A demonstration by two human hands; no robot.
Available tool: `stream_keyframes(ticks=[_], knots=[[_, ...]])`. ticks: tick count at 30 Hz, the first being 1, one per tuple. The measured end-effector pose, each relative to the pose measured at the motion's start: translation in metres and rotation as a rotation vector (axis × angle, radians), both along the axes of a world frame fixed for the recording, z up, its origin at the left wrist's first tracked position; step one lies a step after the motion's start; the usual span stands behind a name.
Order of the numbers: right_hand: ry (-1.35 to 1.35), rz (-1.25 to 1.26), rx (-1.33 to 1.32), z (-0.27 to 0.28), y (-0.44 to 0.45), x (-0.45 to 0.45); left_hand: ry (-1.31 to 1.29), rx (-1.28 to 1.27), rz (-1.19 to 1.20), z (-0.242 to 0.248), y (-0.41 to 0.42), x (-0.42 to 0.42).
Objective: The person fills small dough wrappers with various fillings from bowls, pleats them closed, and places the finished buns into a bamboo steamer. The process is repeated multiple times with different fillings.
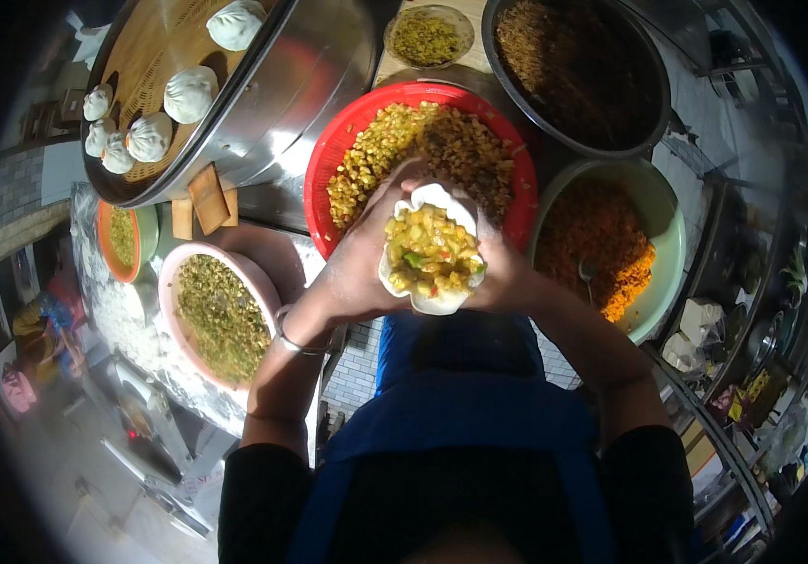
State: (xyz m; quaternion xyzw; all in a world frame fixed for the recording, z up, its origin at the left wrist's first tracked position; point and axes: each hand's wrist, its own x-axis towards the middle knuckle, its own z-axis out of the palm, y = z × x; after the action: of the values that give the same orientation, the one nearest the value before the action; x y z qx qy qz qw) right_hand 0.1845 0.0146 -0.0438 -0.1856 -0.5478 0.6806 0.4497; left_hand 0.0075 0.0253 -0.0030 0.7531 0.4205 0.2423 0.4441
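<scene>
Between my left hand (pixel 362 271) and my right hand (pixel 506 271) is an open round dough wrapper (pixel 439 301) with a ruffled rim, heaped with diced yellow vegetable filling (pixel 432 247) with green and red bits. Both hands cup its sides, and the fingers are partly hidden behind it. A bracelet is on my left wrist. Just beyond and below the hands stands a red plastic basket (pixel 316 176) of yellow and browner diced filling. Pleated buns (pixel 191 94) sit apart on a round steamer tray (pixel 143 42) at the upper left.
Left: a pink bowl (pixel 166 299) of green filling, an orange-rimmed bowl (pixel 102 243), wooden blocks (pixel 208 199) and a floured worktop (pixel 143 352). Right: a green basin (pixel 672 261) of orange filling with a spoon (pixel 586 271), and a dark pan (pixel 661 92). A small bowl (pixel 429 35) stands at the top. A person (pixel 55 324) is far left.
</scene>
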Motion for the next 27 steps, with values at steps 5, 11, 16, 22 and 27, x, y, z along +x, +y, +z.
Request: stream_keyframes(ticks=[5,11,16,22,27], knots=[[-0.105,-0.044,-0.074,0.018,0.001,0.000,-0.246,-0.036,0.038,-0.005,-0.001,0.005],[-0.200,-0.228,-0.033,0.031,0.005,-0.002,-0.488,-0.375,0.098,0.001,-0.011,0.014],[-0.221,-0.354,-0.006,0.062,0.018,0.002,-0.532,-0.646,0.105,0.028,-0.008,0.014],[-0.558,-0.526,0.456,0.090,0.005,0.047,-0.689,-0.648,0.231,0.044,-0.013,0.006],[-0.606,-0.557,0.386,0.100,-0.007,0.032,-0.699,-0.575,0.248,0.048,-0.013,0.009]])
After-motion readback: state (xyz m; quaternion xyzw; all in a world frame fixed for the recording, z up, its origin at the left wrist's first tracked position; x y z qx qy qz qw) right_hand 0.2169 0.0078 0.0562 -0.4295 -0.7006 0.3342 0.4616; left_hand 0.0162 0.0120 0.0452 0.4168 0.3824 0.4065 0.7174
